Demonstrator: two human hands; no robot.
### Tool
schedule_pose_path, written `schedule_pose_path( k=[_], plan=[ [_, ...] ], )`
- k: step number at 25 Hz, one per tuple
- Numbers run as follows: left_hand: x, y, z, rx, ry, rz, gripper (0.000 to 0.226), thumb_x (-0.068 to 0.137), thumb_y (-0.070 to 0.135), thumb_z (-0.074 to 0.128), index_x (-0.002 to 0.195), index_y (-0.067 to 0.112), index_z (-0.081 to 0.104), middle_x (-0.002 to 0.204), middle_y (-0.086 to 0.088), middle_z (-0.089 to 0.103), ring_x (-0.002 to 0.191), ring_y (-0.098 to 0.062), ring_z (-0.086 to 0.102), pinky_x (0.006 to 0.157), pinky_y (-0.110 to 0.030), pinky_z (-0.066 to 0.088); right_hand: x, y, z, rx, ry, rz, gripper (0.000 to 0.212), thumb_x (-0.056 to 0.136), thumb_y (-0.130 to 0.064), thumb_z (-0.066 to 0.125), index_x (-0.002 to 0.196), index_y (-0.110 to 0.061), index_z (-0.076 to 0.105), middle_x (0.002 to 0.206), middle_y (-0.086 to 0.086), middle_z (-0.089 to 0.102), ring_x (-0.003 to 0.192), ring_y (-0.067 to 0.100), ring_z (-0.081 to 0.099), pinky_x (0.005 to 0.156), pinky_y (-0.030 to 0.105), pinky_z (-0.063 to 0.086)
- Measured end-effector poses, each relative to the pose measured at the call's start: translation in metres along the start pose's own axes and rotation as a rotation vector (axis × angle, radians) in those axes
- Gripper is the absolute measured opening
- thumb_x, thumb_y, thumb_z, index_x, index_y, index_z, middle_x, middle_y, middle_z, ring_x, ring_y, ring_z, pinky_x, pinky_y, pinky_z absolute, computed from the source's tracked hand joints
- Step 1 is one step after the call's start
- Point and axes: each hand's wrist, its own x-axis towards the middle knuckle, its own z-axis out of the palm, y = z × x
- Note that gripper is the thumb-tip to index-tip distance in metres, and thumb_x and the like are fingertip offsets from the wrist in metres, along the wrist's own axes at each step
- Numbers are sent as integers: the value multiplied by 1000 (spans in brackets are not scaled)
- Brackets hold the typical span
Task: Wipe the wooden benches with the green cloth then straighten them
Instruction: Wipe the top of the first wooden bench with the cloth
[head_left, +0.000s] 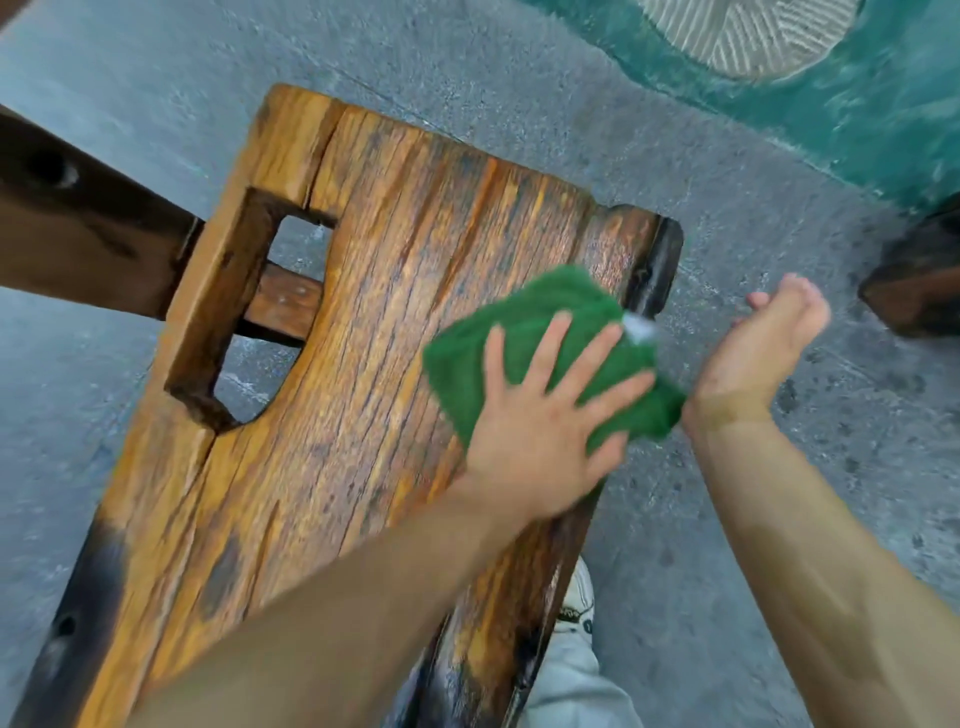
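Our left hand (540, 415) lies flat with its fingers spread wide, palm pressed down on the green cloth (540, 332). The cloth is folded into a thick pad and sits on the right part of the wooden bench (374, 322), near its far right corner, with its right edge hanging a little past the bench's edge. Our right hand (758, 348) hangs just beside that edge, off the bench and over the grey floor (727, 197), cupped loosely with the palm up and holding nothing. The bench top runs from near left to far right, rough-grained, with a cut-out hole (270, 317) on its left side. A second, darker bench (83, 228) meets it at the left. A shoe (576, 597) shows under the near right edge.
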Motion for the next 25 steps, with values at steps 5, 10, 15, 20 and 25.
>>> schedule_pose_path(
  k=[5,10,15,20,25],
  plan=[
    [102,-75,-24,80,-68,-188,55,102,58,24,156,51,20,170,9,13,157,-25,8,122,-59,4,-56,11,31,-576,-296,-526,55,93,-31,51,143,-12,42,144,8,45,135,30,37,111,35,21],
    [103,-193,-47,20,21,-670,52,106,47,24,158,40,25,170,7,10,157,-22,4,125,-50,4,-67,39,29,-801,-359,-657,56,91,-40,46,141,-15,44,153,9,35,147,36,22,117,55,24],
    [116,-238,-54,-130,42,-948,55,105,46,19,158,34,26,170,0,10,156,-31,5,120,-66,2,-63,38,33,-755,-324,-638,56,91,-43,41,142,-19,44,153,2,35,148,30,20,117,52,27],
    [86,-103,-38,84,-130,-205,65,98,48,14,161,34,9,171,4,4,157,-26,1,120,-67,5,-63,25,29,-365,-374,-539,68,92,-44,42,153,-16,29,159,7,27,148,19,24,118,22,18],
    [43,-3,-17,48,-271,122,65,98,52,27,161,38,15,171,5,4,157,-26,2,120,-65,1,-17,20,-11,187,-407,165,65,91,-51,44,151,-34,26,154,0,38,140,11,41,121,39,30]
  ],
)
